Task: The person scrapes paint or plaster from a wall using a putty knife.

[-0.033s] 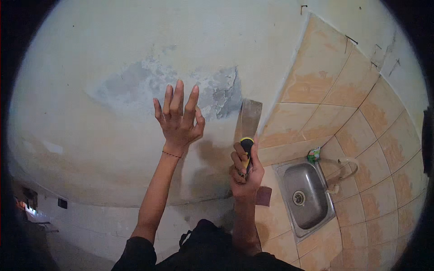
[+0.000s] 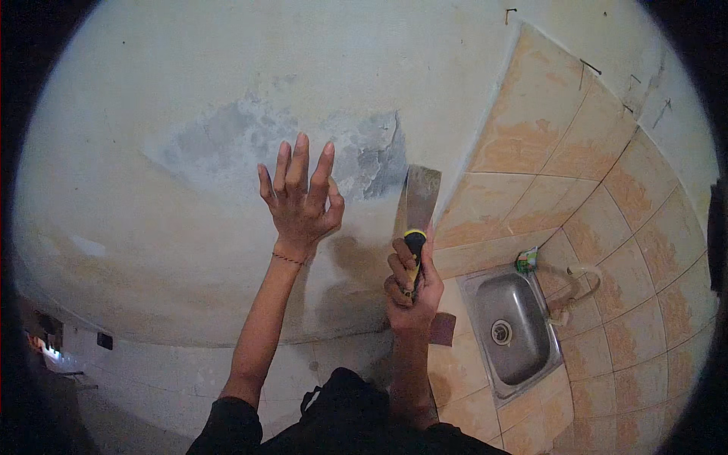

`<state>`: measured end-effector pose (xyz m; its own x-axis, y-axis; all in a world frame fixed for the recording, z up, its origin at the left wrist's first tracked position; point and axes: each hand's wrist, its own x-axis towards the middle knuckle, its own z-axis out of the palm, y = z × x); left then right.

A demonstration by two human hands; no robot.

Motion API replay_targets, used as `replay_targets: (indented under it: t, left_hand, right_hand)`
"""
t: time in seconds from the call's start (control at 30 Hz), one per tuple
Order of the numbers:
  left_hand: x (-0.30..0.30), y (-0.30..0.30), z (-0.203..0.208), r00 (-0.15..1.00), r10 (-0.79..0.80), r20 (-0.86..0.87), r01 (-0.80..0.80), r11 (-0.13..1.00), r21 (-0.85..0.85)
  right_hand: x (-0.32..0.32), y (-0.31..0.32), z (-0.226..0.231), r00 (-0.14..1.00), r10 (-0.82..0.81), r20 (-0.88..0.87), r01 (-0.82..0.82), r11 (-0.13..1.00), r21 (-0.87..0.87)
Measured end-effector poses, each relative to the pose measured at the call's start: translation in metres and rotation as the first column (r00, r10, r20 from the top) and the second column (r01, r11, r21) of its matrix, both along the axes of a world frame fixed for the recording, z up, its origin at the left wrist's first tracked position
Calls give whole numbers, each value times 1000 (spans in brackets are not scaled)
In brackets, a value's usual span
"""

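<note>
My left hand [image 2: 298,208] is spread open in front of the pale wall [image 2: 189,250], over the lower edge of a grey peeled patch [image 2: 216,136]. Whether its palm presses on the wall I cannot tell. My right hand [image 2: 413,303] is closed round the black-and-yellow handle of a paint scraper [image 2: 422,199], whose wide metal blade points up. The blade's tip lies just right of the patch, where cracked, flaking paint [image 2: 383,155] lifts along the edge. Contact between blade and wall is unclear.
Orange-and-cream tiles [image 2: 523,136] cover the corner at right. Below them a steel sink [image 2: 512,326] sits in a tiled counter, with a faucet [image 2: 588,282] and a small green packet [image 2: 526,260] beside it. A dark reddish square piece [image 2: 443,330] lies by my right wrist. Nails [image 2: 590,67] stick out above the tiles.
The scraper's blade has shifted very slightly right and up with my right hand. My left hand stays where it was.
</note>
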<state>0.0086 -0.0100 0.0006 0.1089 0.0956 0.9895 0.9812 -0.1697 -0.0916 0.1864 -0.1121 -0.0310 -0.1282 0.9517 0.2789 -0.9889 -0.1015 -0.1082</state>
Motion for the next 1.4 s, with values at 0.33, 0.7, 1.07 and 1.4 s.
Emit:
replay_targets:
  t: [0.33,0.7,1.07,1.4]
  left_hand:
    - [-1,-2,1,999,-34,8,34,999,7]
    - [-1,-1,1,1000,-9,10,9,1000,8]
    - [1,-1,0,1000,-10,13,10,1000,-6]
    - [0,0,1,1000,-11,-27,12,1000,12]
  right_hand:
    - [3,-7,7,996,-31,81,34,999,-39]
    - [7,-4,4,996,-14,92,16,1000,-22]
    - [9,3,-2,999,21,38,-21,1000,-18]
    - [12,1,-1,994,18,109,-15,1000,-26]
